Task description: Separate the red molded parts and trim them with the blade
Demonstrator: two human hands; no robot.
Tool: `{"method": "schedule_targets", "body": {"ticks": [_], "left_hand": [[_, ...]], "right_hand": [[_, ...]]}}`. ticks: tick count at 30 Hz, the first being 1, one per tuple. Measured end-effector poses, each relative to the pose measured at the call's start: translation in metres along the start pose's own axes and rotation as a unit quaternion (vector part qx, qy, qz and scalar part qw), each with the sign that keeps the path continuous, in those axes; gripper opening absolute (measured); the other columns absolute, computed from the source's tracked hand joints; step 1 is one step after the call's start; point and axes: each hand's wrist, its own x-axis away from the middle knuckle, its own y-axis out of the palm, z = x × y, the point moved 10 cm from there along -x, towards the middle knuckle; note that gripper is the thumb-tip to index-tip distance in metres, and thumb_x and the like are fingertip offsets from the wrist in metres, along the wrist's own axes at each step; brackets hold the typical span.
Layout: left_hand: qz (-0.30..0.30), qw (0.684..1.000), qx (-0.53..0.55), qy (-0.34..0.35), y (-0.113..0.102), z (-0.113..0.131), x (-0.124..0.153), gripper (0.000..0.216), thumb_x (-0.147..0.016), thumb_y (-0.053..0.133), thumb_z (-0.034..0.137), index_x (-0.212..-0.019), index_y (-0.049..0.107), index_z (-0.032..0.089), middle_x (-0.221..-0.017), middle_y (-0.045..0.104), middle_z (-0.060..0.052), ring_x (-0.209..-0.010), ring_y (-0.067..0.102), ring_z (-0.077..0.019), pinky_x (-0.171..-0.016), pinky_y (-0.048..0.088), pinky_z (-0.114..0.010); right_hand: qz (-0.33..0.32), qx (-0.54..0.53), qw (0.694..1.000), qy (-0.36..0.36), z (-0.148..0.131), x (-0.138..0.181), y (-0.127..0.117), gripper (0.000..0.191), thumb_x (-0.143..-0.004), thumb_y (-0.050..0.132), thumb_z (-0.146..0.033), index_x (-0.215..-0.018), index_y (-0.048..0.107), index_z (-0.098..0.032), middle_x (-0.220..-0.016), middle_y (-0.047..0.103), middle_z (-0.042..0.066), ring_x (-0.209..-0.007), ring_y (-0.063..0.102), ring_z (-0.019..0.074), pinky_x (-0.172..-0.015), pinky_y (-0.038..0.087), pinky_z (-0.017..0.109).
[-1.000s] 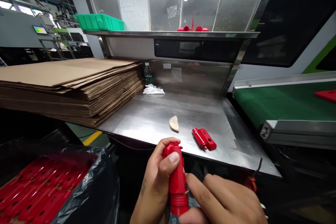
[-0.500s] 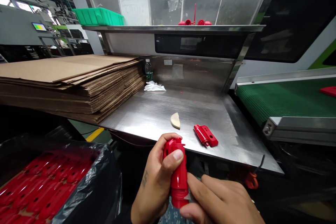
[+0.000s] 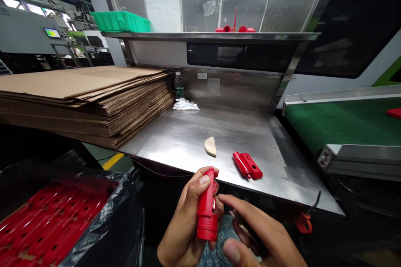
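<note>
**Red plastic part held upright at the edge of the steel worktable**

We see the left hand (image 3: pixel 188 225) clamped around a red plastic part (image 3: pixel 206 205), thumb pressed against its upper side and fingers wrapped behind, so that the piece stands nearly upright just in front of the near edge of the steel worktable (image 3: pixel 188 137). The right hand (image 3: pixel 260 238) sits just beside it with fingers loosely spread and curled, its index finger reaching toward the part; whether the fingertip touches the plastic we cannot tell, and what looks like a small dark tool under the fingers is too hidden to name.

On the worktable, near its front edge, a second red part (image 3: pixel 247 165) lies flat, and just left of it rests a pale half-round piece (image 3: pixel 210 146) (its material is not clear to us). Toward the back of the worktable lie a crumpled white glove (image 3: pixel 185 104) and a small water bottle (image 3: pixel 178 84). A tall stack of flattened cardboard (image 3: pixel 84 100) overlaps the worktable's left side. Below and left of the worktable, a black-bag-lined box of red parts (image 3: pixel 50 229) sits open. To the right of the worktable runs a green conveyor belt (image 3: pixel 338 123). Above the worktable, a shelf carries a green bin (image 3: pixel 120 21) and more red pieces (image 3: pixel 234 29).
</note>
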Motion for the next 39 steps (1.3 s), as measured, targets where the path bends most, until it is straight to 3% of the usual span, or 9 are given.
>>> {"method": "schedule_targets", "body": {"ticks": [5, 11, 15, 18, 26, 29, 32, 35, 39], "left_hand": [[-0.018, 1.0, -0.006, -0.009, 0.0, -0.002, -0.004, 0.036, -0.093, 0.053, 0.051, -0.115, 0.055, 0.022, -0.07, 0.05, 0.003, -0.042, 0.038, -0.007, -0.029, 0.035, -0.013], [0.006, 1.0, 0.005, 0.015, -0.003, 0.002, -0.008, 0.033, -0.098, 0.043, 0.047, -0.115, 0.056, 0.021, -0.08, 0.049, 0.002, -0.043, 0.039, -0.0039, -0.029, 0.036, -0.011], [0.024, 1.0, -0.003, 0.005, -0.013, -0.004, -0.012, 0.03, -0.098, 0.044, 0.047, -0.111, 0.055, 0.021, -0.08, 0.048, 0.003, -0.045, 0.043, -0.0057, -0.028, 0.038, -0.012], [0.039, 0.999, -0.014, 0.002, -0.024, -0.007, -0.015, 0.028, -0.097, 0.047, 0.047, -0.111, 0.053, 0.024, -0.075, 0.05, 0.004, -0.043, 0.043, -0.0069, -0.027, 0.039, -0.014], [0.058, 0.998, -0.034, 0.013, -0.049, -0.007, -0.014, 0.036, -0.091, 0.057, 0.048, -0.119, 0.051, 0.026, -0.073, 0.052, 0.005, -0.042, 0.042, -0.0075, -0.03, 0.037, -0.017], [0.051, 0.998, -0.024, 0.014, -0.049, -0.008, -0.017, 0.033, -0.092, 0.055, 0.047, -0.118, 0.05, 0.026, -0.072, 0.052, 0.004, -0.043, 0.042, -0.0086, -0.029, 0.037, -0.016], [0.022, 1.0, 0.012, 0.005, -0.038, -0.013, -0.018, 0.028, -0.094, 0.052, 0.045, -0.113, 0.052, 0.025, -0.075, 0.053, 0.002, -0.046, 0.044, -0.0095, -0.029, 0.037, -0.014], [-0.014, 0.999, 0.046, -0.026, -0.025, -0.024, -0.016, 0.029, -0.094, 0.051, 0.047, -0.112, 0.053, 0.025, -0.08, 0.056, 0.0, -0.05, 0.047, -0.0099, -0.03, 0.036, -0.013], [-0.04, 0.997, 0.052, -0.041, -0.024, -0.032, -0.015, 0.029, -0.097, 0.044, 0.048, -0.115, 0.05, 0.026, -0.082, 0.057, 0.0, -0.05, 0.054, -0.0116, -0.03, 0.041, -0.015]], "right_hand": [[-0.068, 0.087, 0.994, -0.019, 0.014, 0.003, 0.004, 0.052, -0.098, 0.05, -0.038, -0.147, 0.034, -0.03, -0.138, 0.061, 0.0, -0.122, 0.06, 0.0104, -0.1, 0.049, 0.018], [-0.004, 0.323, 0.946, 0.03, 0.056, -0.005, -0.003, 0.043, -0.101, 0.04, -0.035, -0.14, 0.045, -0.018, -0.118, 0.072, 0.008, -0.1, 0.071, 0.0182, -0.078, 0.062, 0.028], [-0.065, 0.486, 0.865, 0.107, 0.091, -0.024, 0.018, 0.058, -0.084, 0.048, 0.0, -0.142, 0.045, -0.005, -0.108, 0.071, 0.015, -0.091, 0.071, 0.0256, -0.065, 0.064, 0.032], [-0.063, 0.529, 0.839, 0.109, 0.095, -0.03, 0.028, 0.063, -0.075, 0.042, 0.012, -0.136, 0.052, -0.002, -0.1, 0.071, 0.017, -0.087, 0.069, 0.0279, -0.067, 0.063, 0.036], [-0.104, 0.57, 0.815, -0.029, 0.08, 0.049, 0.053, 0.053, -0.075, 0.053, 0.002, -0.127, 0.062, -0.006, -0.092, 0.067, 0.014, -0.076, 0.064, 0.028, -0.064, 0.058, 0.041], [-0.124, 0.471, 0.873, -0.019, 0.086, 0.062, 0.026, 0.059, -0.082, 0.045, 0.001, -0.139, 0.049, -0.01, -0.094, 0.065, 0.009, -0.077, 0.066, 0.0184, -0.061, 0.057, 0.025], [-0.067, 0.348, 0.931, 0.089, 0.109, 0.031, -0.028, 0.049, -0.097, 0.041, -0.02, -0.146, 0.036, -0.023, -0.108, 0.066, 0.006, -0.094, 0.068, 0.0132, -0.073, 0.056, 0.02], [0.008, 0.365, 0.9, 0.238, 0.156, -0.017, -0.074, 0.038, -0.099, 0.043, -0.03, -0.135, 0.048, -0.018, -0.121, 0.065, 0.011, -0.11, 0.063, 0.0205, -0.092, 0.052, 0.034], [-0.002, 0.393, 0.877, 0.277, 0.209, -0.07, -0.079, 0.02, -0.095, 0.05, -0.018, -0.11, 0.063, -0.013, -0.107, 0.068, 0.009, -0.105, 0.064, 0.0219, -0.092, 0.052, 0.042]]}}
